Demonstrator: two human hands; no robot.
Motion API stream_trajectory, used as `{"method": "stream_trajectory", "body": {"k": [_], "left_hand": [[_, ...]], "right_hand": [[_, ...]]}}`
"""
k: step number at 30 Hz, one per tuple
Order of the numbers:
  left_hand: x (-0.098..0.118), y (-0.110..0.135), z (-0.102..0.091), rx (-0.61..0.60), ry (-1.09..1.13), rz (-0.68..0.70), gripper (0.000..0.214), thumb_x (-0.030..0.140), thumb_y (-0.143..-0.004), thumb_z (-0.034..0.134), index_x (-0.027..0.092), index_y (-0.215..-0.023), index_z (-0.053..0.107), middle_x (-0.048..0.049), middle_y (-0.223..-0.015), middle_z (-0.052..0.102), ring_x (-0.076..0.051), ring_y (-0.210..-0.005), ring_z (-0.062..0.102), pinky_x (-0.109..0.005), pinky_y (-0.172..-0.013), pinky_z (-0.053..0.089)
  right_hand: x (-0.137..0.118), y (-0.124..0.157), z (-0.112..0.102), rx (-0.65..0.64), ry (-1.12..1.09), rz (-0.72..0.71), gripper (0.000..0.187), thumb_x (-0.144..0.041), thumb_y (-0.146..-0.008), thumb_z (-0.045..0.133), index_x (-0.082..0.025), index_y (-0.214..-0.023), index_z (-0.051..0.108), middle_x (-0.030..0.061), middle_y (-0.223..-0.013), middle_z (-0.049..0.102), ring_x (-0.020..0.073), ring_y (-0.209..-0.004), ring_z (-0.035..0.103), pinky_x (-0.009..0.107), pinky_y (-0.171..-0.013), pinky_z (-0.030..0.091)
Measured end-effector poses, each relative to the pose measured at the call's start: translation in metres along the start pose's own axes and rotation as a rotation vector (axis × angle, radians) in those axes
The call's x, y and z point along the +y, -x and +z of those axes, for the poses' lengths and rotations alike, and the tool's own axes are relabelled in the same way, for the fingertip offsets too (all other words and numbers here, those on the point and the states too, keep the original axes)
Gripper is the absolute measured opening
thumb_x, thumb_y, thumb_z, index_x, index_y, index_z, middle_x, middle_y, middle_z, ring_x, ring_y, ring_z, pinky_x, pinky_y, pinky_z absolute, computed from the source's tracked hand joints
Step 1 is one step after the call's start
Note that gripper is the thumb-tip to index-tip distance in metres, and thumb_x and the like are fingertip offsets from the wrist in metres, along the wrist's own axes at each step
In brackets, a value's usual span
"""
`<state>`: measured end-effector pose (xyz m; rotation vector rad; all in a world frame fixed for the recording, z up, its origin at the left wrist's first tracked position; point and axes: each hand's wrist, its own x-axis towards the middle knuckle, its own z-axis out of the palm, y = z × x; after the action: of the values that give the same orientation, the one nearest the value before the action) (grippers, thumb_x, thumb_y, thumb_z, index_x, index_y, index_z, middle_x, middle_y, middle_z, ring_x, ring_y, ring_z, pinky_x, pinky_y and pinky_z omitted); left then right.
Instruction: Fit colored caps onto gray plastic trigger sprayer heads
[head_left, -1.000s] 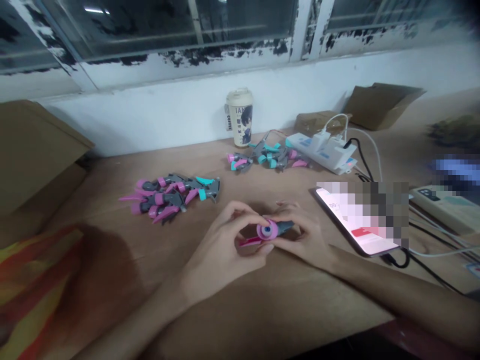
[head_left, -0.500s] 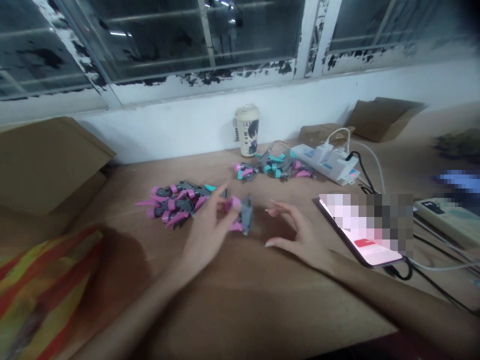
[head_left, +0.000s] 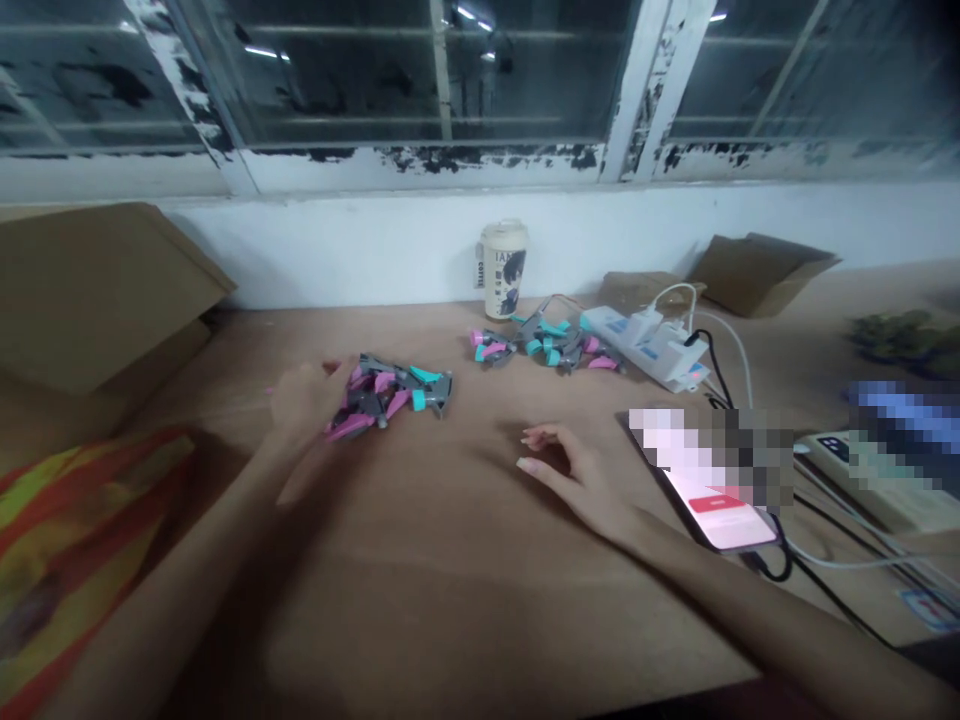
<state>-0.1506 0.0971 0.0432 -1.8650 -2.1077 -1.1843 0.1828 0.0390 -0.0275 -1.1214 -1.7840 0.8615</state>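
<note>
I saw the left hand (head_left: 304, 400) curled at the left edge of the sprayers (head_left: 394, 392) on the table (head_left: 465, 560) — gripping or not, I couldn't tell — the right hand (head_left: 574, 470) open, empty; light, stiff plastic, I judged, best pinched by the grey body.

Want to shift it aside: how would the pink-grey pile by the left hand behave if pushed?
The pile looks like small moulded plastic parts, so probably light and stiff. Loosely heaped, it would likely scatter rather than slide as one.
</note>
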Motion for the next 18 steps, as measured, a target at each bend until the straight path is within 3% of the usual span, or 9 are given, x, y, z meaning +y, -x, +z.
{"method": "stream_trajectory", "body": {"k": [4, 7, 9, 14, 18], "left_hand": [[0.009, 0.002, 0.002, 0.016, -0.187, -0.055, 0.033, 0.043, -0.079, 0.057, 0.011, -0.077, 0.065, -0.0035, -0.074, 0.062, -0.021, -0.09, 0.056, -0.029, -0.075, 0.039], [0.032, 0.008, 0.004, 0.006, -0.243, -0.024, 0.031, 0.037, -0.08, 0.056, 0.01, -0.092, 0.065, -0.0158, -0.099, 0.061, -0.034, -0.104, 0.051, -0.045, -0.086, 0.037], [0.049, 0.009, 0.013, -0.049, -0.239, 0.022, 0.03, 0.035, -0.082, 0.052, 0.011, -0.098, 0.064, -0.0169, -0.107, 0.059, -0.035, -0.108, 0.049, -0.048, -0.091, 0.035], [0.082, -0.011, 0.07, -0.275, -0.058, 0.089, 0.031, 0.019, -0.085, 0.043, 0.015, -0.112, 0.059, -0.0101, -0.111, 0.062, -0.021, -0.101, 0.058, -0.031, -0.091, 0.04], [0.099, -0.04, 0.124, -0.38, 0.021, 0.069, 0.032, 0.024, -0.089, 0.042, 0.012, -0.116, 0.055, -0.0132, -0.114, 0.061, -0.024, -0.105, 0.056, -0.033, -0.089, 0.042]], "right_hand": [[0.001, -0.001, 0.0, -0.027, 0.049, 0.022, 0.034, -0.048, -0.078, 0.06, -0.02, -0.098, 0.057, 0.0056, -0.1, 0.062, 0.0197, -0.094, 0.057, 0.039, -0.086, 0.044], [0.0, -0.002, 0.0, -0.041, 0.052, 0.039, 0.033, -0.049, -0.078, 0.059, -0.021, -0.097, 0.058, 0.005, -0.099, 0.062, 0.0195, -0.094, 0.056, 0.038, -0.086, 0.043], [-0.001, -0.002, -0.001, -0.05, 0.047, 0.047, 0.032, -0.049, -0.079, 0.058, -0.021, -0.096, 0.058, 0.0044, -0.098, 0.062, 0.0192, -0.094, 0.056, 0.037, -0.085, 0.043], [-0.005, -0.004, -0.003, -0.053, 0.048, 0.033, 0.029, -0.047, -0.081, 0.057, -0.022, -0.095, 0.058, 0.0035, -0.098, 0.062, 0.0186, -0.093, 0.056, 0.036, -0.085, 0.043], [-0.006, -0.005, -0.003, -0.048, 0.055, 0.017, 0.028, -0.047, -0.082, 0.055, -0.023, -0.095, 0.059, 0.0028, -0.097, 0.061, 0.0183, -0.093, 0.056, 0.036, -0.086, 0.042]]}}
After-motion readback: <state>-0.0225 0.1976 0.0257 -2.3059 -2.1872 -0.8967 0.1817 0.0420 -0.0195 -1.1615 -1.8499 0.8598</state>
